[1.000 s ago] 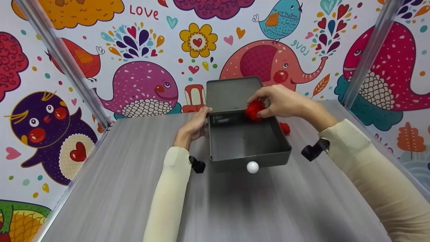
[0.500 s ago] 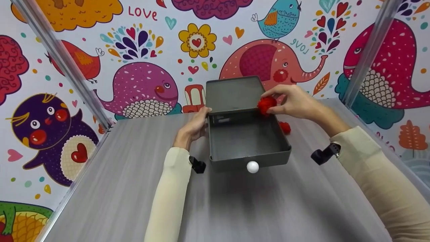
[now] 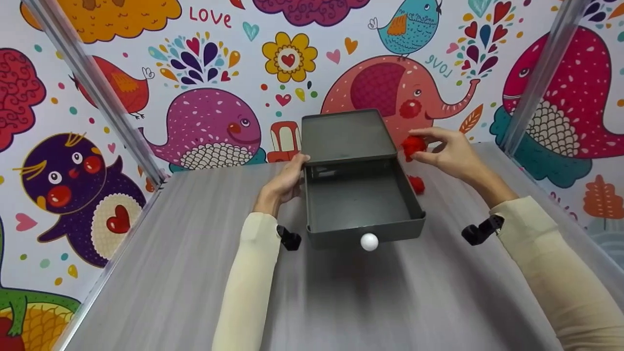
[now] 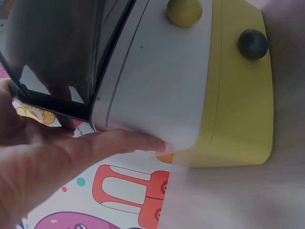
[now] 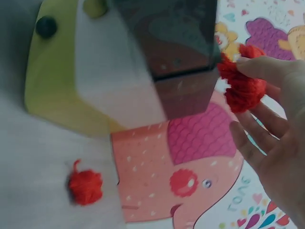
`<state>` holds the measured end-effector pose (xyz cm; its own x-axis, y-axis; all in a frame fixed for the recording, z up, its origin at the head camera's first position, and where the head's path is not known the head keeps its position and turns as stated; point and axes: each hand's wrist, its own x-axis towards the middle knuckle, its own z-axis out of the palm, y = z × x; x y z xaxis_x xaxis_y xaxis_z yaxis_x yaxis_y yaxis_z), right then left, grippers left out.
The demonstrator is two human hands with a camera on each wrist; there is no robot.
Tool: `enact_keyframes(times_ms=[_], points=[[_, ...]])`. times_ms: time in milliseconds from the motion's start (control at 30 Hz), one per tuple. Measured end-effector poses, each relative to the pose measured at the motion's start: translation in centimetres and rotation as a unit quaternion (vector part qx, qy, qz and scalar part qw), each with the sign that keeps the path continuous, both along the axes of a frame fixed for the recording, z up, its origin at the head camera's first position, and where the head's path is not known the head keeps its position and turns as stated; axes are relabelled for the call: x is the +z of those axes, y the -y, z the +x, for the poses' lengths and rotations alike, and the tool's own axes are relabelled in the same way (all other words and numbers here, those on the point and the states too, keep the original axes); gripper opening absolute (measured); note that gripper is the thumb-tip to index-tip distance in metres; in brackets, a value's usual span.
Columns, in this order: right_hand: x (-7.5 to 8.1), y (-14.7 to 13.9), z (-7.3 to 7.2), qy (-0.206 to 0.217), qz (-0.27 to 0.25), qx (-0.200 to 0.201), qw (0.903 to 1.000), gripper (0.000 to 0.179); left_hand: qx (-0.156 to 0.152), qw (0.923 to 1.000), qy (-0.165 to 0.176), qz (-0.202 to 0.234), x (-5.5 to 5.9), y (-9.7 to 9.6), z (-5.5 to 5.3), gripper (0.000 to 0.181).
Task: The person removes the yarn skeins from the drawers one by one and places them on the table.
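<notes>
A small chest of drawers (image 3: 348, 136) stands at the back of the table, its grey top drawer (image 3: 360, 200) pulled out toward me. A white knob (image 3: 369, 242) sits on the drawer's front. My left hand (image 3: 283, 181) holds the chest's left side, thumb near the top edge. Right of the chest, my right hand (image 3: 451, 152) pinches a red yarn pom-pom (image 3: 413, 146) between thumb and fingers, off the table. A second red yarn pom-pom (image 3: 417, 185) lies on the table beside the drawer. Nothing shows in the visible part of the drawer.
Below the grey drawer, the left wrist view shows a white drawer (image 4: 162, 71) with a yellow knob and a yellow drawer (image 4: 238, 105) with a dark knob. The grey table (image 3: 195, 253) meets a cartoon-printed wall (image 3: 287, 97); metal posts (image 3: 541, 73) stand at the corners.
My right hand has carried the red yarn pom-pom rightward from over the drawer's back right part to outside the chest. The left hand keeps its place, and the drawer stays out.
</notes>
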<state>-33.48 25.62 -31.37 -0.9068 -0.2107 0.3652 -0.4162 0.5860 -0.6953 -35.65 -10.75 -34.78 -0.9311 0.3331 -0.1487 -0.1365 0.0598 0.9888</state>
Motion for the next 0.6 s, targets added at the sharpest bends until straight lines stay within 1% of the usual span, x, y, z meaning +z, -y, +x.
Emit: enact_keyframes(times_ms=[100, 233, 367, 467, 600], points=[[-0.9, -0.7, -0.4, 0.002, -0.006, -0.015, 0.9999, 0.053, 0.001, 1.0000, 0.006, 0.002, 0.0, -0.1, 0.0, 0.038], [-1.8, -1.6, -0.9, 0.018, -0.008, -0.031, 0.9993, 0.062, 0.007, 0.9999, 0.005, 0.007, 0.0, -0.2, 0.0, 0.024], [-2.5, -2.4, -1.3, 0.038, -0.014, -0.046, 0.9981, 0.062, 0.011, 0.9999, -0.001, 0.008, -0.1, -0.1, 0.0, 0.019], [-3.2, -3.0, -1.7, 0.058, -0.013, -0.068, 0.9959, 0.063, 0.013, 0.9999, 0.000, 0.008, -0.1, -0.1, 0.0, 0.021], [-4.1, -3.7, -2.0, 0.087, -0.014, -0.108, 0.9902, 0.071, 0.012, 0.9999, 0.001, 0.009, 0.0, -0.1, 0.0, 0.020]])
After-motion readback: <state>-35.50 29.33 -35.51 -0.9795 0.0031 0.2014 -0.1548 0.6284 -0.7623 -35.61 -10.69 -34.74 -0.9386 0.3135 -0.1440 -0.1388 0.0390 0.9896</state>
